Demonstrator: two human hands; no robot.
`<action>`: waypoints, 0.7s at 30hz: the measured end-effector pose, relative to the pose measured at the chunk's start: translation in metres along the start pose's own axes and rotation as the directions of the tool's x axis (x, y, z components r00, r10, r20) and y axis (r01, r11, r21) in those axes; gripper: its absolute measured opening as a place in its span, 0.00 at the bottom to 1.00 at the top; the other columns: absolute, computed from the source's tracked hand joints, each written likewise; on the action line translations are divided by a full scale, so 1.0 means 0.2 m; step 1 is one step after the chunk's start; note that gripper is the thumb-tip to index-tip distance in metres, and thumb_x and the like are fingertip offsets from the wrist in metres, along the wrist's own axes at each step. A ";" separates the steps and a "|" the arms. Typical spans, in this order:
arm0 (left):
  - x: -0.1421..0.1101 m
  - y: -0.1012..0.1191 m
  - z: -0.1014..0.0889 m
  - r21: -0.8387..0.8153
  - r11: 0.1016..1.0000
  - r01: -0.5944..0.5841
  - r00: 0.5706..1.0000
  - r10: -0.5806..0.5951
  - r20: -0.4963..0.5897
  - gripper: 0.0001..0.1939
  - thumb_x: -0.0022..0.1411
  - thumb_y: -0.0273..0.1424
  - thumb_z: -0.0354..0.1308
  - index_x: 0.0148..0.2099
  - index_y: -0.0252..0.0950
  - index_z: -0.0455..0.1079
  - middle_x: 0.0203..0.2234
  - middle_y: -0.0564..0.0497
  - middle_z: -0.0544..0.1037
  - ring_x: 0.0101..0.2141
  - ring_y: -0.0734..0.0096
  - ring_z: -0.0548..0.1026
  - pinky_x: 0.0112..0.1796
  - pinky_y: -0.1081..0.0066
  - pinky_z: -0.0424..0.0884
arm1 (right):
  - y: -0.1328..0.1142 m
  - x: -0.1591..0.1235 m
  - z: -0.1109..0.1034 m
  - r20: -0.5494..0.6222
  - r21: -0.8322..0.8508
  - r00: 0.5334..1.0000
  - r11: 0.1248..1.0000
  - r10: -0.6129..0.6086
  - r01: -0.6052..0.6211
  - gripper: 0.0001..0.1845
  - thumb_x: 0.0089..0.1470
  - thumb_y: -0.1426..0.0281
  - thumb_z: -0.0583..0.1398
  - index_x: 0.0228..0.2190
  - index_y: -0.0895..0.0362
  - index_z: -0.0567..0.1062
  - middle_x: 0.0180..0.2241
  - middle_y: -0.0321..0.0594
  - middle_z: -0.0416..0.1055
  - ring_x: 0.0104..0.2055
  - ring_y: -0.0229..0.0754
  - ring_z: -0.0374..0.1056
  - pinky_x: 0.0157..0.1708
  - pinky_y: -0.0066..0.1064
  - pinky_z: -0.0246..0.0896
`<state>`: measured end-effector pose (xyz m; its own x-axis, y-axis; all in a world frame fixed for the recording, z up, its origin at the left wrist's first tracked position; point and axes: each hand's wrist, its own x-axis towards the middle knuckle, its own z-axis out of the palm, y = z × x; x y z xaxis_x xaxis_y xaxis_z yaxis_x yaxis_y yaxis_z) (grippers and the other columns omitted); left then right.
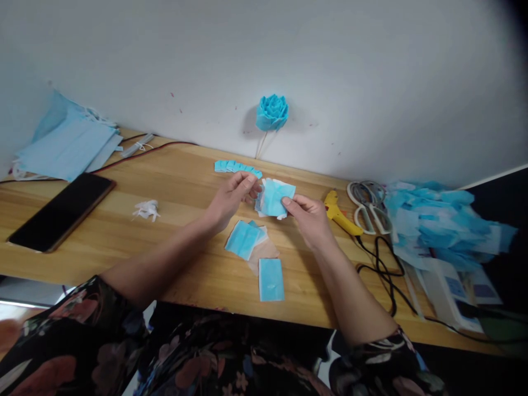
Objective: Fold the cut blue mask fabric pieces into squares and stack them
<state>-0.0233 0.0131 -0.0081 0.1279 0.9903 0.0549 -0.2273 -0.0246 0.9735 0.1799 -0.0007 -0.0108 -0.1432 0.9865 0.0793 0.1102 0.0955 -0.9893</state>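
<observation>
A small stack of blue and white mask-fabric squares [275, 197] is raised above the middle of the table. My right hand [307, 217] pinches its right side, thumb on top. At the stack's left edge is my left hand [231, 199], its thumb and fingers drawn together; exactly which layer they grip is hard to see. Below lie a blue fabric piece [243, 240], a thin beige sheet [264, 252] partly under it, and a separate blue rectangle [271, 279]. Behind my left hand runs a row of small folded blue pieces [233, 165].
A blue fabric flower [272, 113] on a stick leans against the wall. Leftward are face masks [68, 146], a phone [61, 212] and a white scrap bundle [147, 210]. To the right are a yellow glue gun [342, 215], scissors [369, 212], a black cord [383, 269] and a fabric heap [445, 225].
</observation>
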 end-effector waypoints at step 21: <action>-0.02 0.01 0.02 0.071 0.997 -0.034 0.990 0.024 0.141 0.14 0.57 0.37 0.67 0.39 0.35 0.68 0.32 0.54 0.74 0.32 0.75 0.72 0.36 0.72 0.70 | 0.00 0.00 0.00 0.015 -0.088 0.998 0.995 -0.054 0.055 0.20 0.56 0.55 0.65 0.21 0.56 0.76 0.21 0.33 0.70 0.25 0.36 0.63 0.29 0.28 0.57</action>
<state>-0.0197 0.0088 -0.0048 0.2570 0.9603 0.1085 -0.1624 -0.0677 0.9844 0.1801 -0.0006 -0.0102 -0.1637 0.9779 0.1302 0.1887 0.1606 -0.9688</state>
